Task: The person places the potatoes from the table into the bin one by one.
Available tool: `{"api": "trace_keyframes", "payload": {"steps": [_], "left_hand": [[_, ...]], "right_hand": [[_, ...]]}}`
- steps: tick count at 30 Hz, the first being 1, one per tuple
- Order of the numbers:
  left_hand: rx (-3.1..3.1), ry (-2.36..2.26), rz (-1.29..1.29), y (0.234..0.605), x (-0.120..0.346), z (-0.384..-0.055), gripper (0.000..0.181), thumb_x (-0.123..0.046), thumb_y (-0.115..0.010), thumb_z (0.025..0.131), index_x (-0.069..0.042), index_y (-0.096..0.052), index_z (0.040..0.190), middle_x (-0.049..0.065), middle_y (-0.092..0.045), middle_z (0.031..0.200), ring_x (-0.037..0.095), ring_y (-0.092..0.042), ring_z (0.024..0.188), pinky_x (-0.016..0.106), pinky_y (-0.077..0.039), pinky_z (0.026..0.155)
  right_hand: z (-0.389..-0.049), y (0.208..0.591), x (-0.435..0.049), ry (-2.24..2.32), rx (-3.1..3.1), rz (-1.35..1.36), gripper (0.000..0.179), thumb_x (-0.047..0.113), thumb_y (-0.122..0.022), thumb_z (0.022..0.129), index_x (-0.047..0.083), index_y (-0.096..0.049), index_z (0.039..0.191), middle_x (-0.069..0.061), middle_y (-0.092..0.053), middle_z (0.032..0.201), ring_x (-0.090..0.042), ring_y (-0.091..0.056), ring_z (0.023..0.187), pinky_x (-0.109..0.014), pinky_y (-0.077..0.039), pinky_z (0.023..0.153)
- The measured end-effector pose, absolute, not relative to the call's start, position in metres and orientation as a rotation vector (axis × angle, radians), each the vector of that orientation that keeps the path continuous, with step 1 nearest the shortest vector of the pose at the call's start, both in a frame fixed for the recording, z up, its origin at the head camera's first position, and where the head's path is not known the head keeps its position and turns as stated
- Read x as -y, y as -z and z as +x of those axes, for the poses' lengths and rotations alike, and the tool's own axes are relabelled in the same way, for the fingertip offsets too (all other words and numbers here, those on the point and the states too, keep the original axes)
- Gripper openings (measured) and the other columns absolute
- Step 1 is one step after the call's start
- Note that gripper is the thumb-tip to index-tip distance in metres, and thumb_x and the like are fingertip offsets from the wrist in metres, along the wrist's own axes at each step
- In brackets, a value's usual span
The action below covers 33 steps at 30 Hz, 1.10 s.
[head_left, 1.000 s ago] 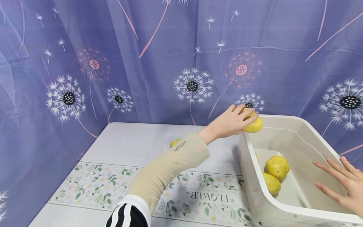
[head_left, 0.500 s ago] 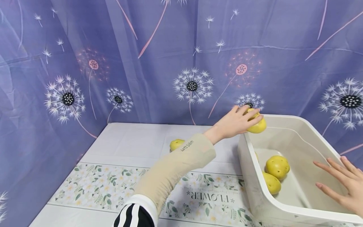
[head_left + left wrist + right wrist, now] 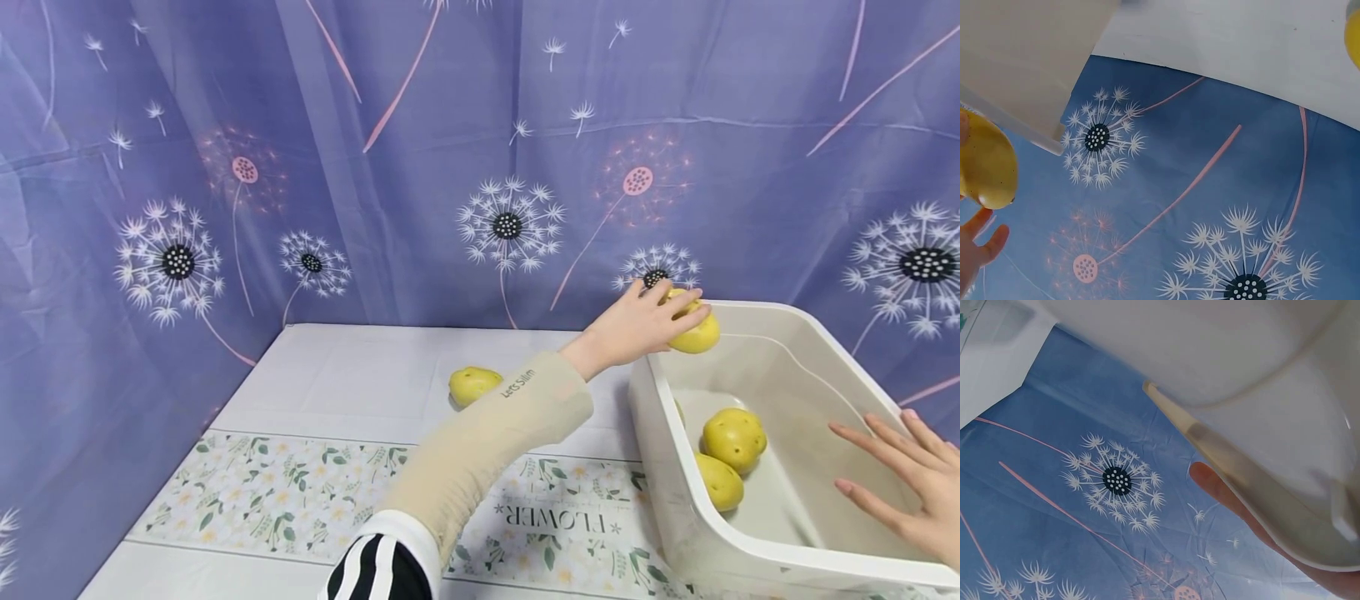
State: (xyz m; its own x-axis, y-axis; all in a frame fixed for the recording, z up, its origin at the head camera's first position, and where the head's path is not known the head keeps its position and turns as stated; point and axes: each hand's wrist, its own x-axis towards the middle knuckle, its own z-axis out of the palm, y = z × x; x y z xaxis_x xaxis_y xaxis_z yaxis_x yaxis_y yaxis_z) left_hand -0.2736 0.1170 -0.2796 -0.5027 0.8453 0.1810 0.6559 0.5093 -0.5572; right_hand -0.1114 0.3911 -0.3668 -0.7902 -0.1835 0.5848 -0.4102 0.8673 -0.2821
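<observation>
My left hand [image 3: 647, 318] grips a yellow potato [image 3: 697, 329] just above the left back corner of a white plastic bin [image 3: 663, 433]. The wrist camera on that side shows the same potato [image 3: 988, 164] at its left edge, with fingertips [image 3: 992, 244] beside it. Two more potatoes, one rounder [image 3: 735, 439] and one nearer the front [image 3: 718, 482], lie on the bin floor by the left wall, where a yellow sliver of another peeks out. At the bin's right side, my right hand [image 3: 911, 483] has its fingers spread and straight, holding nothing; a finger [image 3: 1229, 497] shows along the rim.
Left of the bin, another potato [image 3: 472, 385] lies on the white table, partly behind the left forearm sleeve [image 3: 487, 433]. A floral printed strip [image 3: 285, 492] crosses the tabletop. Behind the table hangs a purple dandelion-patterned curtain [image 3: 420, 233].
My left hand has moved right with the potato, further over the bin's edge. The forearm has shifted too, uncovering more of the potato on the table. My right hand stays nearly still.
</observation>
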Motion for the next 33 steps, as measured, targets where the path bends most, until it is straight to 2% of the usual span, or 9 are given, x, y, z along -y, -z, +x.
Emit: {"api": "trace_keyframes", "payload": {"steps": [2, 8, 10, 12, 15, 23, 29, 33], "left_hand": [[2.347, -0.605, -1.231, 0.279, -0.12, -0.273, 0.064, -0.045, -0.04, 0.09, -0.025, -0.011, 0.144, -0.003, -0.015, 0.15, 0.022, -0.025, 0.134, 0.04, -0.03, 0.105], [2.404, -0.612, -1.247, 0.278, -0.127, -0.272, 0.067, -0.047, -0.039, 0.09, -0.027, -0.007, 0.144, -0.005, -0.012, 0.151, 0.023, -0.023, 0.135, 0.042, -0.028, 0.107], [2.413, -0.602, -1.256, 0.278, -0.129, -0.271, 0.067, -0.048, -0.04, 0.089, -0.027, -0.007, 0.144, -0.006, -0.012, 0.151, 0.023, -0.024, 0.135, 0.042, -0.028, 0.107], [2.418, -0.604, -1.26, 0.278, -0.131, -0.271, 0.068, -0.048, -0.039, 0.089, -0.028, -0.006, 0.144, -0.006, -0.011, 0.151, 0.022, -0.024, 0.135, 0.041, -0.029, 0.106], [2.409, -0.61, -1.251, 0.278, -0.131, -0.271, 0.067, -0.049, -0.039, 0.089, -0.028, -0.007, 0.144, -0.006, -0.011, 0.151, 0.022, -0.026, 0.134, 0.041, -0.03, 0.106], [2.423, -0.616, -1.232, 0.281, -0.13, -0.271, 0.065, -0.049, -0.036, 0.09, -0.027, -0.007, 0.144, -0.006, -0.011, 0.151, 0.022, -0.025, 0.134, 0.041, -0.029, 0.106], [2.479, -0.551, -1.194, 0.279, -0.13, -0.272, 0.054, -0.034, -0.029, 0.096, -0.031, -0.004, 0.144, -0.006, -0.008, 0.151, 0.024, -0.021, 0.137, 0.041, -0.025, 0.109], [2.424, -0.559, -1.184, 0.278, -0.127, -0.272, 0.051, -0.041, -0.028, 0.095, -0.031, -0.012, 0.143, -0.006, -0.016, 0.15, 0.023, -0.027, 0.134, 0.04, -0.03, 0.106]], "right_hand": [[-0.111, 0.367, -0.391, -0.54, 2.472, 0.435, 0.064, 0.018, -0.071, 0.071, 0.02, -0.047, 0.13, -0.004, -0.027, 0.14, -0.026, -0.003, 0.139, -0.06, 0.006, 0.105], [-0.112, 0.367, -0.391, -0.547, 2.413, 0.477, 0.059, 0.024, -0.071, 0.072, 0.019, -0.051, 0.127, 0.03, -0.022, 0.133, -0.013, -0.007, 0.138, -0.051, 0.002, 0.11], [-0.112, 0.367, -0.391, -0.553, 2.394, 0.49, 0.058, 0.025, -0.071, 0.072, 0.018, -0.052, 0.126, 0.035, -0.021, 0.131, -0.009, -0.009, 0.136, -0.045, 0.001, 0.112], [-0.112, 0.368, -0.391, -0.556, 2.382, 0.5, 0.057, 0.026, -0.071, 0.072, 0.018, -0.052, 0.126, 0.036, -0.021, 0.131, -0.006, -0.01, 0.135, -0.038, 0.0, 0.113], [-0.114, 0.368, -0.391, -0.563, 2.374, 0.506, 0.057, 0.025, -0.071, 0.072, 0.018, -0.053, 0.125, 0.037, -0.022, 0.131, -0.005, -0.01, 0.135, -0.034, 0.0, 0.112], [-0.113, 0.37, -0.39, -0.553, 2.404, 0.486, 0.06, 0.023, -0.072, 0.071, 0.019, -0.051, 0.127, 0.035, -0.02, 0.131, -0.01, -0.008, 0.136, -0.054, 0.002, 0.109], [-0.113, 0.37, -0.391, -0.548, 2.406, 0.485, 0.06, 0.023, -0.072, 0.071, 0.018, -0.051, 0.127, 0.033, -0.021, 0.13, -0.015, -0.008, 0.138, -0.055, 0.002, 0.109], [-0.114, 0.37, -0.392, -0.549, 2.398, 0.493, 0.059, 0.025, -0.071, 0.072, 0.019, -0.051, 0.127, 0.033, -0.021, 0.13, -0.014, -0.008, 0.138, -0.05, 0.002, 0.111]]}}
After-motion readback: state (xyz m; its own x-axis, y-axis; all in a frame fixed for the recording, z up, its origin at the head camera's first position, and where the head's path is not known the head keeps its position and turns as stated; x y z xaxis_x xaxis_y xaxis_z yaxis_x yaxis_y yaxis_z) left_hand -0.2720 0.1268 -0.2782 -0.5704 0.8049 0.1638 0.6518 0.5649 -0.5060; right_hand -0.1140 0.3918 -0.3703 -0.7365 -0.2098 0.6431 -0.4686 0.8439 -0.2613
